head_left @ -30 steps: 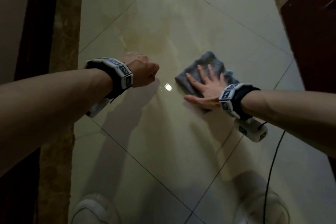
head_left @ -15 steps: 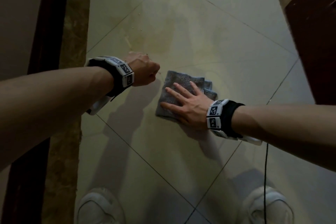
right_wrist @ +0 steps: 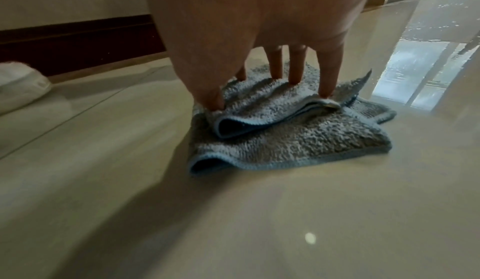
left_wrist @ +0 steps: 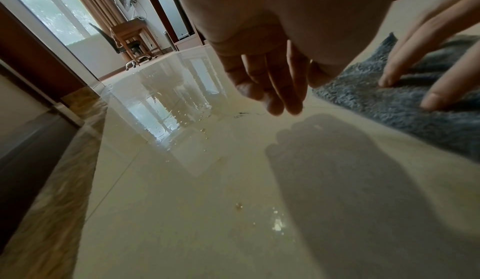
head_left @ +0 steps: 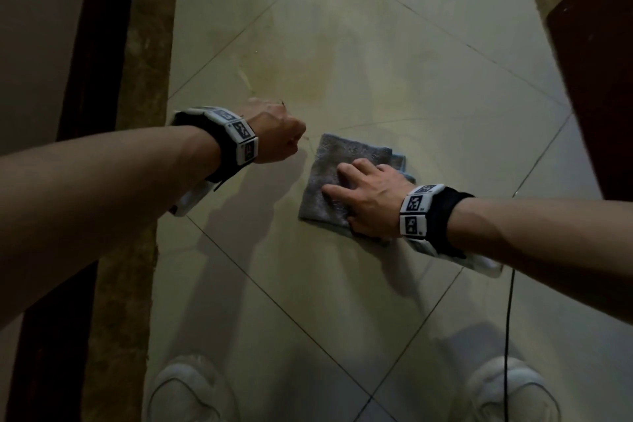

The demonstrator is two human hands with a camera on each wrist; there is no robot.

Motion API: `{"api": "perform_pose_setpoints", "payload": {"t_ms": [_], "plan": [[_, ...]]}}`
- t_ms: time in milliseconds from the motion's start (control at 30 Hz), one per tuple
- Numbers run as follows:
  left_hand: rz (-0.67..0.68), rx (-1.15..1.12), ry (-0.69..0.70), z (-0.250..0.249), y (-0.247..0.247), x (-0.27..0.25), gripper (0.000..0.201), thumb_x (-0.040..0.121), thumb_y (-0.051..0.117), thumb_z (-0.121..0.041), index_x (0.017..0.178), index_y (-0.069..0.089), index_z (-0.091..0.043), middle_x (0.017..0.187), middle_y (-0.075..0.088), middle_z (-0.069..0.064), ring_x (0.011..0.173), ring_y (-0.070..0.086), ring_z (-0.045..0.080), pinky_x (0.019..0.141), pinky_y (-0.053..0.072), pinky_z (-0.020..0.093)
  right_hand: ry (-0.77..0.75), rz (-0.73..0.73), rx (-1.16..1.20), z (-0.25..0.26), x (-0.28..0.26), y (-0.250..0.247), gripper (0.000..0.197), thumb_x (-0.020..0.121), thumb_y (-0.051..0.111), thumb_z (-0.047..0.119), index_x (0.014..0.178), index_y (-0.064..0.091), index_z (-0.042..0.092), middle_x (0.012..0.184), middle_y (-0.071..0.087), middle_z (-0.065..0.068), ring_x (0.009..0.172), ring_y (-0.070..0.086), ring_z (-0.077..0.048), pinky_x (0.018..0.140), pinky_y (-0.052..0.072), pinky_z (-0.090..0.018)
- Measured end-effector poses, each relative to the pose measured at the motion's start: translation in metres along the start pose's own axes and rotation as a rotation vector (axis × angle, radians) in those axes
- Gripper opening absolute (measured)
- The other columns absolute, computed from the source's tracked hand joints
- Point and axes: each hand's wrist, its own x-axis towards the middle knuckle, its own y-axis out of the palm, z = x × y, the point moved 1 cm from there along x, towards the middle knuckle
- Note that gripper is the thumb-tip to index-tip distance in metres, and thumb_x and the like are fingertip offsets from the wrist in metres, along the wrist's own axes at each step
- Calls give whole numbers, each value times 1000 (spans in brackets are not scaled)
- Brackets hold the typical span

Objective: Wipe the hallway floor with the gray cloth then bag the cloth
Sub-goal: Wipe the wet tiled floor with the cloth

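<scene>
The folded gray cloth (head_left: pixel 325 178) (right_wrist: pixel 298 139) (left_wrist: pixel 415 123) lies on the glossy cream floor tiles (head_left: pixel 376 62) in the middle of the hallway. My right hand (head_left: pixel 356 188) (right_wrist: pixel 259 90) presses down on it with its fingertips, thumb at the near edge, and the top layer bunches under them. My left hand (head_left: pixel 277 137) (left_wrist: pixel 267 82) hovers just left of the cloth, fingers loosely curled and holding nothing. Water droplets and a wet sheen (left_wrist: pixel 182 107) lie on the tiles ahead of the left hand. No bag is in view.
Dark wooden frames (head_left: pixel 85 79) (head_left: pixel 599 62) line both sides, with a brown marble strip (head_left: pixel 144 113) along the left. My two white shoes (head_left: pixel 185 387) (head_left: pixel 507 390) stand at the near edge. A black cable (head_left: pixel 508 336) hangs from my right wrist. A chair (left_wrist: pixel 130 43) stands far down the hall.
My right hand has slid the cloth left and toward me, close to the left hand, and its fingers now bend more onto the cloth. The left hand has stayed in place.
</scene>
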Motion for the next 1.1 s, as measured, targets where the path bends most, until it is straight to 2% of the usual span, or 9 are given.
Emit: {"api": "perform_pose_setpoints", "payload": {"t_ms": [167, 300, 433, 500, 600, 767, 900, 1000, 1100], "plan": [[25, -17, -27, 2, 9, -1, 23, 93, 46, -32, 105, 63, -24, 91, 65, 8, 72, 55, 28, 58, 29, 27, 54, -20, -26, -33, 4, 4, 69, 89, 30, 59, 154, 13, 41, 161, 16, -10, 143, 22, -34, 105, 38, -47], [28, -29, -27, 2, 15, 2, 22, 93, 46, -34, 105, 63, -25, 93, 66, 6, 70, 51, 25, 55, 25, 25, 250, -25, -44, -80, 7, -4, 81, 79, 14, 63, 154, 18, 36, 159, 23, -13, 136, 34, -35, 104, 38, -45], [29, -55, -32, 1, 17, 5, 21, 93, 46, -33, 102, 63, -24, 91, 67, 5, 68, 49, 24, 57, 28, 26, 508, -3, 78, -126, 18, -9, 78, 85, 45, 63, 153, 18, 35, 155, 25, -16, 132, 36, -40, 105, 40, -50], [31, -71, -34, 0, 19, 6, 19, 93, 46, -33, 99, 62, -24, 91, 67, 5, 69, 50, 25, 58, 30, 27, 583, -9, 171, -134, 26, -11, 78, 80, 56, 60, 146, 24, 33, 142, 33, -17, 127, 37, -42, 102, 41, -55], [15, -84, -25, 0, 19, 8, 19, 92, 46, -32, 98, 62, -25, 88, 66, 4, 68, 52, 25, 54, 28, 26, 643, 2, 240, -133, 36, -20, 78, 74, 67, 59, 137, 32, 31, 130, 35, -16, 123, 36, -42, 99, 42, -56], [-61, -114, -23, -4, 16, 7, 20, 92, 46, -31, 104, 62, -26, 88, 67, 1, 66, 49, 23, 57, 29, 26, 503, 35, 192, -109, 39, -30, 80, 71, 67, 63, 136, 33, 33, 127, 36, -14, 120, 39, -40, 96, 43, -54], [-97, -134, -14, -5, 13, 5, 22, 90, 47, -34, 104, 62, -25, 92, 69, 3, 75, 60, 29, 60, 33, 28, 266, 14, 72, -61, 37, -27, 77, 71, 62, 64, 136, 29, 39, 131, 37, -11, 120, 38, -38, 91, 45, -53], [-94, -125, -7, -4, 9, 7, 22, 91, 46, -36, 103, 62, -25, 90, 68, 3, 70, 54, 27, 59, 35, 28, 97, 33, -19, -33, 38, -20, 82, 73, 59, 67, 143, 23, 41, 136, 32, -11, 122, 35, -37, 89, 42, -50], [-105, -110, -12, -1, 8, 6, 24, 91, 47, -38, 105, 62, -27, 90, 68, 3, 71, 56, 27, 59, 36, 27, 76, 14, -56, -35, 36, -20, 84, 74, 58, 69, 145, 20, 43, 142, 28, -9, 125, 34, -34, 89, 43, -49]]}}
